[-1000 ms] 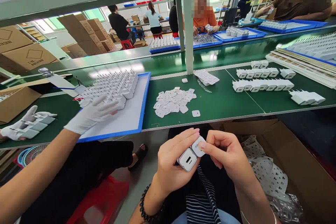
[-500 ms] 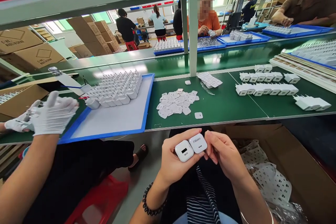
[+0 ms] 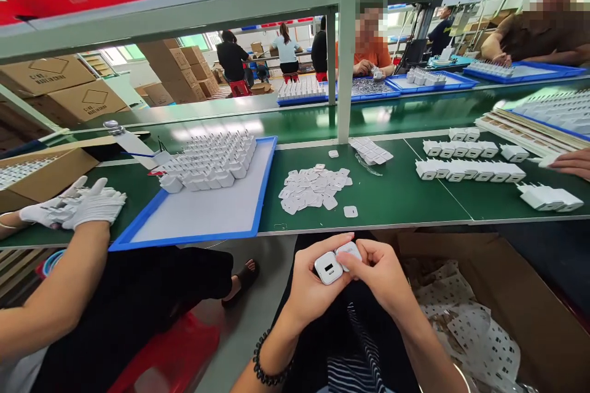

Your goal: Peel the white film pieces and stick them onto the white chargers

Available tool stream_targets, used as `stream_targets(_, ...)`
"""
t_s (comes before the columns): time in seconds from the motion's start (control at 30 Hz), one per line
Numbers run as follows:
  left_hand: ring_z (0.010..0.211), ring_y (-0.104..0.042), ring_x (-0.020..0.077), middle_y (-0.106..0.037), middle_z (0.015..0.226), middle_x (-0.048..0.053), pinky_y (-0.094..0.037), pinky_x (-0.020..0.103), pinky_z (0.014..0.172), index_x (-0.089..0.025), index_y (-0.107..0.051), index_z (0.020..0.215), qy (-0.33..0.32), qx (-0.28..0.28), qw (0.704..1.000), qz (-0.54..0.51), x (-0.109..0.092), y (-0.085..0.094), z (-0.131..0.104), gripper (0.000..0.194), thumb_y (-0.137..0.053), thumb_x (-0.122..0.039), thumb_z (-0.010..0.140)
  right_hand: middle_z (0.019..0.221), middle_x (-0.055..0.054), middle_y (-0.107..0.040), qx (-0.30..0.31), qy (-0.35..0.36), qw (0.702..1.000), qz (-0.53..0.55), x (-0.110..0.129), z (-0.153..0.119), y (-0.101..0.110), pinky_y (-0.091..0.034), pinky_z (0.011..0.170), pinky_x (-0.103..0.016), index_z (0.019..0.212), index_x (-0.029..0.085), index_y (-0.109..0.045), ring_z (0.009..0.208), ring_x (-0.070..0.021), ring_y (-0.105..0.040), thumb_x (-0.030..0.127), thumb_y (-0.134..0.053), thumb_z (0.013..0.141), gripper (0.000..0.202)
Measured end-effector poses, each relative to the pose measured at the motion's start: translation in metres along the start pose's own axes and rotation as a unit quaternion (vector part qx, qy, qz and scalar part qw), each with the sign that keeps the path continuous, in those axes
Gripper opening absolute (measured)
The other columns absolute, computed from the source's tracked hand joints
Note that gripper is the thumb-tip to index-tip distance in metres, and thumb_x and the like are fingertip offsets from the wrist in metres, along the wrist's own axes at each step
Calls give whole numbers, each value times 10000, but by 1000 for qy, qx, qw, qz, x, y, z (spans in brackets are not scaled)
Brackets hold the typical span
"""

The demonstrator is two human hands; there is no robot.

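Note:
Two white square wall chargers are held side by side above my lap. The nearer-left charger (image 3: pixel 322 273) faces up with a dark USB slot and a smaller port. My left hand (image 3: pixel 304 285) is wrapped round both from the left. On the right charger (image 3: pixel 350 249), my right hand (image 3: pixel 385 267) has its thumb pressed over the face and its fingers curled at the far side, covering much of it. Beyond them on the green bench lies a heap of thin white face plates (image 3: pixel 313 189), with one single plate (image 3: pixel 350 212) near the edge.
A blue-rimmed tray (image 3: pixel 258 196) holds rows of chargers with pins up. At left are a co-worker's white-gloved hands (image 3: pixel 94 202). Rows of chargers (image 3: pixel 470 170) stand on the right, and another person's hand (image 3: pixel 574 163) reaches in there. Below is a cardboard box (image 3: pixel 530 276) of scrap sheets. A post (image 3: pixel 343 61) rises mid-bench.
My right thumb has moved from beside the right charger onto its face, covering the lettering. The co-worker's gloved hands have shifted lower and left. A hand has appeared at the right edge.

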State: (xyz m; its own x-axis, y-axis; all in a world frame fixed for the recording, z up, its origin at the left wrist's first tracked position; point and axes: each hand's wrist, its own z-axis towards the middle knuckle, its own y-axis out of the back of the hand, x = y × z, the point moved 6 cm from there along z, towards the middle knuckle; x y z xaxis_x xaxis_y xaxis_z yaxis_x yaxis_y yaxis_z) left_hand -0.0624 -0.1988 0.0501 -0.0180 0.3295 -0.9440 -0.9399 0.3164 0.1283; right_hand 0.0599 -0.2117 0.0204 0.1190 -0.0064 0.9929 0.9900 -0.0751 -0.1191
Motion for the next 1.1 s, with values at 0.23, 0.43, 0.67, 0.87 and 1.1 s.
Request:
stream_targets(0.23, 827, -699, 208, -749, 1028, 98, -558, 266, 706, -156, -706, 1111, 71, -15, 997, -36, 15, 3, 3, 422, -787, -225, 703, 495, 62, -372, 38, 32, 999, 0, -9, 0, -1, -305, 509, -251, 581, 214, -384, 491, -108, -358, 519, -573, 866, 458)
stream_targets(0.43, 1000, -681, 260, -718, 1137, 104, -550, 356, 877, -167, -695, 1114, 89, -57, 994, -37, 27, 18, 2, 424, -773, -226, 701, 716, -12, -572, -52, 92, 977, -184, -8, 46, 38, -402, 626, -290, 818, 196, -573, 679, -180, -529, 422, -561, 877, 234)
stream_targets(0.67, 1030, -673, 258, -724, 1129, 90, -545, 350, 896, -185, -717, 1080, 95, -93, 991, -14, 35, 29, -6, 387, -766, -229, 699, 841, -28, -602, 5, 79, 916, -394, -13, 108, 52, -413, 713, -314, 879, 225, -672, 830, -218, -553, 271, -642, 739, 150)
stream_targets(0.87, 1017, -673, 262, -718, 1139, 99, -545, 362, 873, -182, -701, 1109, 87, -74, 993, 3, 36, 29, 10, 398, -753, -216, 715, 726, 0, -602, 41, 49, 906, -419, -19, 120, 51, -403, 601, -270, 731, 195, -590, 673, -164, -558, 237, -624, 740, 55)
stream_targets(1.1, 990, -669, 256, -723, 1113, 98, -532, 389, 890, -165, -699, 1104, 66, -77, 995, -9, 47, 21, 40, 398, -757, -221, 714, 686, 25, -597, 19, 54, 881, -469, -12, 126, 44, -337, 534, -255, 854, 227, -597, 618, -160, -557, 276, -616, 792, 81)
